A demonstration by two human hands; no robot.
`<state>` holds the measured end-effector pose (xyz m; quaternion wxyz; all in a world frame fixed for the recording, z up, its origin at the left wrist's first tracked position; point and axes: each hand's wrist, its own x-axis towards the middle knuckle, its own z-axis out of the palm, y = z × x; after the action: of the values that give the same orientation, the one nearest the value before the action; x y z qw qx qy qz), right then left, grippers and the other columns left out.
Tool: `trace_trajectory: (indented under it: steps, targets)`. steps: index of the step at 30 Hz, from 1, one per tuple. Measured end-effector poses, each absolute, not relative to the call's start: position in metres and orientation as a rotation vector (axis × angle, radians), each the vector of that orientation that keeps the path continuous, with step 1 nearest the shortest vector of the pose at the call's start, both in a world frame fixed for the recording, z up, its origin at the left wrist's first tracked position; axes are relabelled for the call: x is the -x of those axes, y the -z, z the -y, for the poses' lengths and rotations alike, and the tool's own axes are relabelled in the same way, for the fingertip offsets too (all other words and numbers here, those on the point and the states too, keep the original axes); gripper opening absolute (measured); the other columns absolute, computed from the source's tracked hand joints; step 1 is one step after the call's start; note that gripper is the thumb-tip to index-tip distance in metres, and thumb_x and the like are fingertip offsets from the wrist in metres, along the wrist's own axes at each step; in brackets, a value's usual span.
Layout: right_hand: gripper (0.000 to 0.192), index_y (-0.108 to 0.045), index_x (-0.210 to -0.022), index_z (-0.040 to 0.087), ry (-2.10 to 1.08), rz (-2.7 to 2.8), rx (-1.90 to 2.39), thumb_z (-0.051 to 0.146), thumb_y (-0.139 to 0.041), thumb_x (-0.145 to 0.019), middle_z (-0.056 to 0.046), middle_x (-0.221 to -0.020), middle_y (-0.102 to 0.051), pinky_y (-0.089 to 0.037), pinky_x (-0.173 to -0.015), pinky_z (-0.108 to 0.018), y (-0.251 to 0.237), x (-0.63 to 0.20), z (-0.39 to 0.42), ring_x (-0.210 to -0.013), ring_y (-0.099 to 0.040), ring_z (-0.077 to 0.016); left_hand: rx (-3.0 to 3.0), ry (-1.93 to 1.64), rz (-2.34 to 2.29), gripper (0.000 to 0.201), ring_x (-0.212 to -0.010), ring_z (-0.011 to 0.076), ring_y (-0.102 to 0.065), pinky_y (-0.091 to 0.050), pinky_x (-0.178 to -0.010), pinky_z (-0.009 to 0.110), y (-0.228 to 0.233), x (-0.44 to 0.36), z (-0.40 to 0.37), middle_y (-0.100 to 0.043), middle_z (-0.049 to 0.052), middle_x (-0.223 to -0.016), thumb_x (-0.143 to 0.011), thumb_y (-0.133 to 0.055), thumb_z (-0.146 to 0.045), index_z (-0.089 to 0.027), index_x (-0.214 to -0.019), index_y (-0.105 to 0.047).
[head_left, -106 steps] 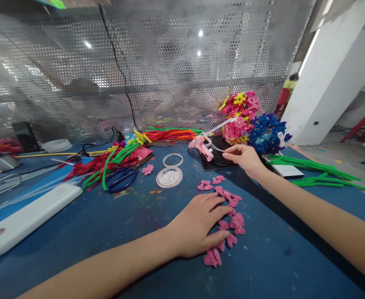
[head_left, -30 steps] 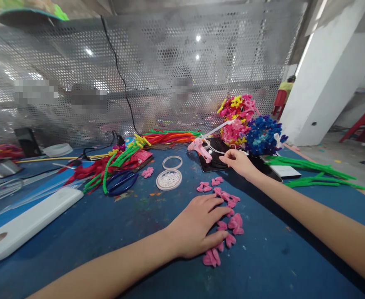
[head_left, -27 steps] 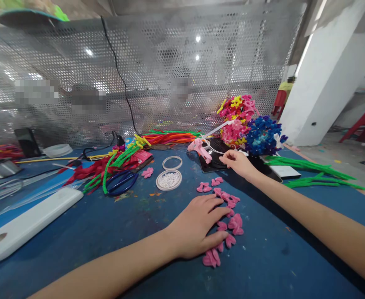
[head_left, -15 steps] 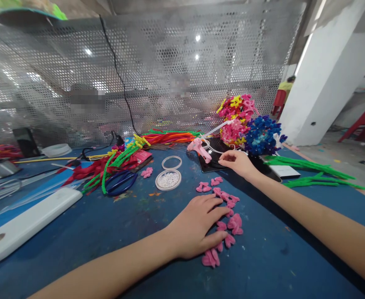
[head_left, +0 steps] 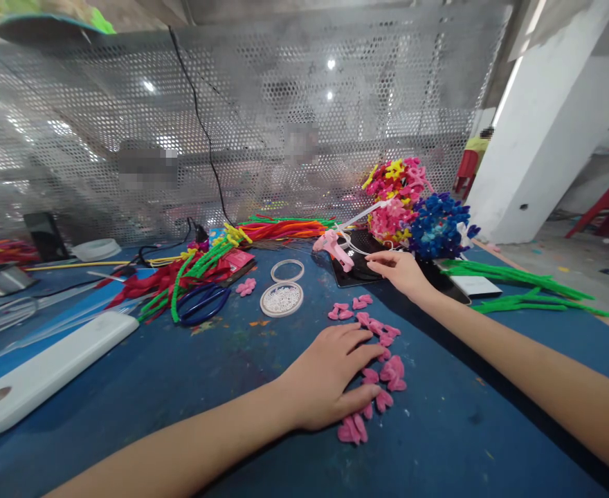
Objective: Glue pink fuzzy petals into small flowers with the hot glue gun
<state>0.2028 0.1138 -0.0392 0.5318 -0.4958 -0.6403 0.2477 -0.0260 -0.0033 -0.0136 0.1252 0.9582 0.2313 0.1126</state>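
— Where are the pink petal pieces (head_left: 382, 363)?

— Scattered on the blue table (head_left: 221, 366), in a loose trail running from near the middle toward the near edge. The left hand (head_left: 328, 377) lies flat on the table, palm down, fingers spread and loose, with the fingertips and thumb touching the nearest pieces. It grips nothing.

— And the other hand?

— The right hand (head_left: 401, 270) is stretched out farther back, over a black pad (head_left: 353, 273). Its index finger points toward the pink glue gun (head_left: 333, 247), which stands on that pad, and the fingertip is just beside the gun's white cord (head_left: 359, 245). I cannot tell whether it touches the cord. The hand is not closed on anything.

— What lies around them?

— Left of the glue gun there is a round dish of white beads (head_left: 282, 299) with a clear ring (head_left: 287, 270) just behind it. One pink flower piece (head_left: 246, 285) lies alone beside the dish. Farther left, blue-handled scissors (head_left: 203, 301) rest against a heap of red and green pipe cleaners (head_left: 174, 277). A long white case (head_left: 50, 366) lies at the left edge.

— And behind?

— Bunches of finished flowers, pink and yellow (head_left: 395, 190) and blue (head_left: 439, 225), stand behind the right hand. Green stems (head_left: 517, 283) lie to the right. A perforated metal screen (head_left: 284, 117) closes off the back of the table.
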Motion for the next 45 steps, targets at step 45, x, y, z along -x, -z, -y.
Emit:
trace_trajectory:
  steps: [45]
  targets:
    - [0.028, -0.067, -0.065, 0.019, -0.638, 1.611, 1.208, 0.046, -0.063, -0.07, 0.003, -0.043, -0.051, -0.036, -0.048, -0.027, 0.0381, -0.196, -0.1059, -0.042, -0.046, -0.0121, -2.79, -0.341, -0.665, 0.045, -0.128, 0.0247, -0.039, -0.03, -0.108, 0.041, 0.0139, 0.0261, 0.0032, -0.05, 0.009, -0.133, -0.087, -0.051, -0.039, -0.021, -0.128, -0.048]
